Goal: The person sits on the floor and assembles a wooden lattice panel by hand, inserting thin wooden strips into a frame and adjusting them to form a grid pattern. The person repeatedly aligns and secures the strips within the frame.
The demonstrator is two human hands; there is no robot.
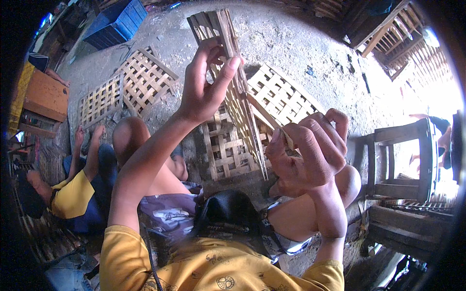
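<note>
Upright between the knees, the woven bamboo lattice panel (pixel 238 97) is pinched at its top edge by the left hand (pixel 206 80) while the right hand (pixel 306 150), closed on a thin bamboo strip (pixel 287 138), should thread it squarely, other lattice panels (pixel 141 77) lying beyond.

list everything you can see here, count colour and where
woven bamboo lattice panel: 1, tan, held upright at centre
thin bamboo strip: 1, pale, pinched in right hand
flat bamboo lattice panels: at least 4, tan, on the concrete floor
blue plastic crate: 1, top left
wooden stool: 1, dark brown, right
orange wooden box: 1, far left
second person in yellow shirt: 1, seated, lower left
black pouch: 1, on own lap
left hand: grips the panel's edge
right hand: closed on the strip
</note>
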